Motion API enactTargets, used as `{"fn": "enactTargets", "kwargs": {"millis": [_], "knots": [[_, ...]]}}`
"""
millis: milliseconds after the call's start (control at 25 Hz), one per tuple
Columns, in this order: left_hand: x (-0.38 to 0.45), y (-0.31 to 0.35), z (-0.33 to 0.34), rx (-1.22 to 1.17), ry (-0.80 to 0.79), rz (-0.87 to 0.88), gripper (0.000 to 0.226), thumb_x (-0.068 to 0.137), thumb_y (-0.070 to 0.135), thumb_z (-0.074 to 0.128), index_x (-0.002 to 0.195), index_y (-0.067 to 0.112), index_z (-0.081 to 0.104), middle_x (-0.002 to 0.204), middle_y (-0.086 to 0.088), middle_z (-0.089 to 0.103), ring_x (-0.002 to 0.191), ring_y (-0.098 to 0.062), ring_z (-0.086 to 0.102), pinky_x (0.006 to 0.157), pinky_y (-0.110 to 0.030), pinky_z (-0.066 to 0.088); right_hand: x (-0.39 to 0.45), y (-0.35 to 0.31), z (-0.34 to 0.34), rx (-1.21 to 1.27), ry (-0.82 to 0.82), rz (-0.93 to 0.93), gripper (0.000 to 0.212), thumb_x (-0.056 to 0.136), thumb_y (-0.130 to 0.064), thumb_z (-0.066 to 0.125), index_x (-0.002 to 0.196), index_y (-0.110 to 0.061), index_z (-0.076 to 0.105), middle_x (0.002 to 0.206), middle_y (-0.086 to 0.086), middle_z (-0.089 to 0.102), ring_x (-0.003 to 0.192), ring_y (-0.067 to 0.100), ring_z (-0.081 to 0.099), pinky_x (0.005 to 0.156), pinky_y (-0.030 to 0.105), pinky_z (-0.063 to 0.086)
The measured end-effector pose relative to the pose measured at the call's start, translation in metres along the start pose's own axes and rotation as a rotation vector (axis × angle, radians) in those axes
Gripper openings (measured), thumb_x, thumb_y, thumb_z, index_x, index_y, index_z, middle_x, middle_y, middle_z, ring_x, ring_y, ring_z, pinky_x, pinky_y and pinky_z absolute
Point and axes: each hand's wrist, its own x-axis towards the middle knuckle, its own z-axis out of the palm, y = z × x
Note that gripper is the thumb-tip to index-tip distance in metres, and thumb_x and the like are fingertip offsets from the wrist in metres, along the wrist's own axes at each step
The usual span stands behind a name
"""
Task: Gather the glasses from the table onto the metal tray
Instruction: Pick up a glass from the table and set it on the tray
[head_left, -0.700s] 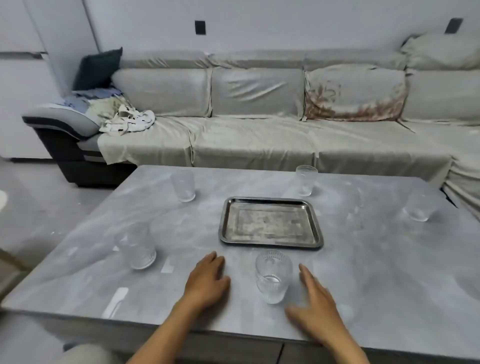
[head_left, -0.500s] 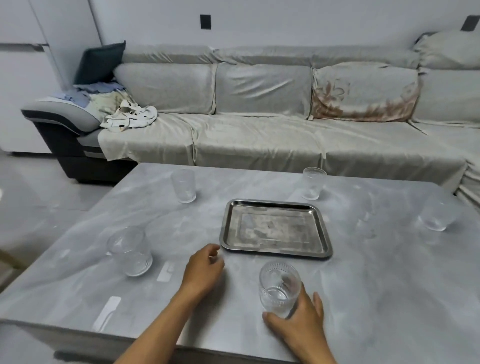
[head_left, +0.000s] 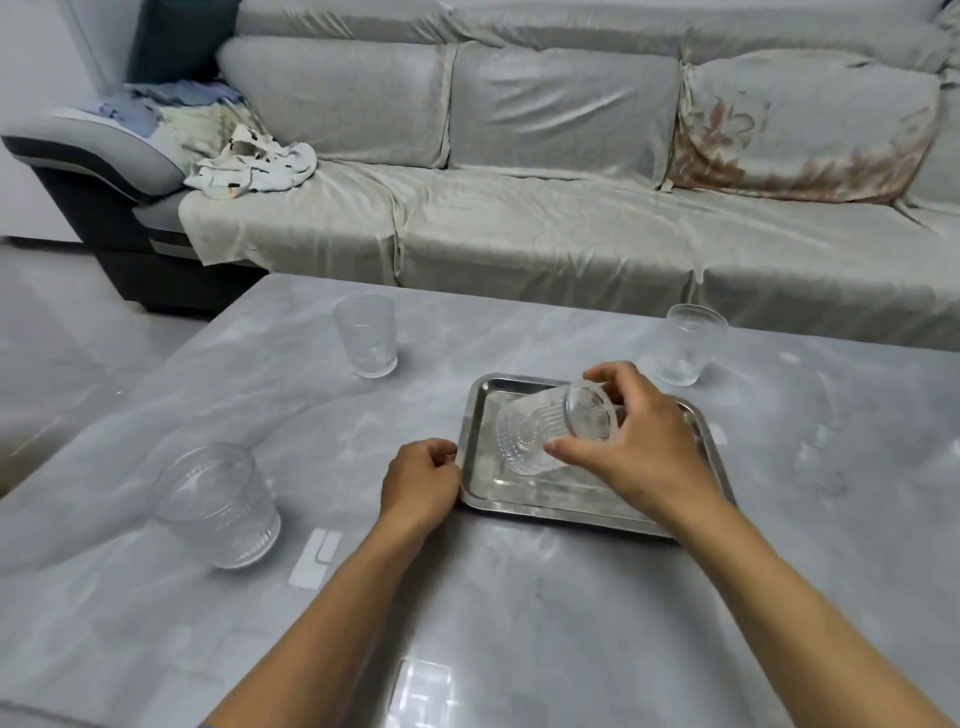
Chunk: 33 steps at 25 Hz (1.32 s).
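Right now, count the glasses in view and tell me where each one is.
4. Held glass tilted over the tray in the right hand; three on the table: near-left glass, far-left glass, far-right glass. More may sit out of frame.

You see soft, even daylight, faint shadows under your arms, a bright glare patch on the table (head_left: 421, 686) near you, and wide-angle bending at edges.

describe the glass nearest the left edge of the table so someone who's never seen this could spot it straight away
Start at the grey marble-look table and find the metal tray. Left of it, past the left hand, a wide ribbed glass stands upright. It is squatter and nearer the camera than the smooth tall glass farther back.
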Motion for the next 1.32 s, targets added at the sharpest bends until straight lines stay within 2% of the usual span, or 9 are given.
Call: {"fn": "enactTargets", "kwargs": {"millis": [240,560,680,760,880,960,1120,1200,1320], "knots": [[0.004,-0.001,0.002,-0.016,0.010,0.008,0.019,0.070,0.013,0.058,0.076,0.023,0.074,0.069,0.002,0.073,0.074,-0.026,0.069,0.072,-0.041,0.058,0.024,-0.001,0.048,-0.269,-0.127,-0.152,0.060,0.060,-0.045,0.080,0.110,-0.022,0.057,0.114,0.000,0.066,0.102,0.023,0.058,0.076,0.030,0.039],[-0.018,0.016,-0.028,0.038,-0.001,0.060,0.034,0.078,0.017,0.062,0.111,0.019,0.068,0.109,0.000,0.071,0.097,-0.019,0.065,0.093,-0.037,0.051,0.010,-0.009,0.050,-0.170,-0.115,-0.185,0.063,0.067,-0.043,0.080,0.121,-0.020,0.055,0.124,0.000,0.060,0.112,0.021,0.054,0.089,0.032,0.043],[-0.037,0.030,-0.091,0.247,0.217,0.323,0.033,0.079,0.029,0.060,0.112,0.027,0.065,0.107,0.005,0.070,0.093,-0.018,0.063,0.088,-0.038,0.051,-0.028,-0.011,0.050,-0.020,0.141,-0.216,0.044,0.077,-0.028,0.076,0.115,-0.014,0.059,0.121,0.003,0.061,0.112,0.022,0.055,0.093,0.035,0.045],[-0.049,0.023,-0.141,0.532,0.383,0.413,0.040,0.079,0.040,0.058,0.117,0.028,0.061,0.117,0.002,0.067,0.104,-0.024,0.059,0.089,-0.044,0.045,-0.056,-0.020,0.057,0.029,0.166,-0.221,0.035,0.079,-0.020,0.075,0.111,-0.013,0.062,0.120,0.003,0.062,0.112,0.022,0.056,0.094,0.036,0.045],[-0.064,-0.004,-0.187,0.890,0.224,0.098,0.076,0.072,0.060,0.061,0.138,0.032,0.038,0.145,-0.003,0.041,0.127,-0.034,0.041,0.097,-0.050,0.037,-0.089,-0.037,0.071,0.088,0.083,-0.208,0.029,0.078,-0.011,0.073,0.106,-0.013,0.065,0.112,0.001,0.065,0.105,0.021,0.059,0.090,0.034,0.047],[-0.069,-0.020,-0.196,0.764,0.111,-0.019,0.082,0.070,0.056,0.068,0.140,0.035,0.032,0.145,-0.006,0.038,0.122,-0.037,0.046,0.095,-0.048,0.042,-0.104,-0.045,0.076,0.112,0.005,-0.167,0.027,0.079,-0.011,0.069,0.104,-0.018,0.065,0.106,-0.006,0.065,0.098,0.014,0.060,0.084,0.032,0.049],[-0.085,-0.017,-0.194,0.527,0.289,0.113,0.069,0.059,0.042,0.081,0.118,0.034,0.045,0.120,-0.008,0.051,0.093,-0.033,0.060,0.076,-0.041,0.049,-0.119,-0.049,0.069,0.277,-0.139,0.070,0.018,0.081,-0.019,0.068,0.097,-0.028,0.066,0.092,-0.010,0.070,0.072,0.004,0.063,0.069,0.023,0.050],[-0.096,0.000,-0.189,0.278,0.317,0.278,0.068,0.055,0.038,0.086,0.109,0.040,0.045,0.113,0.000,0.054,0.085,-0.019,0.062,0.065,-0.034,0.049,-0.116,-0.057,0.063,0.632,-0.246,0.309,0.017,0.083,-0.022,0.070,0.100,-0.022,0.066,0.089,0.003,0.075,0.067,0.011,0.066,0.064,0.028,0.053],[-0.126,0.038,-0.157,-0.160,0.064,0.555,0.074,0.053,0.033,0.090,0.112,0.034,0.047,0.106,0.013,0.055,0.088,-0.011,0.065,0.061,-0.023,0.056,-0.111,-0.071,0.056,1.240,-0.475,0.577,0.038,0.081,-0.037,0.074,0.108,-0.013,0.064,0.105,0.017,0.074,0.083,0.030,0.071,0.071,0.041,0.058]]}}
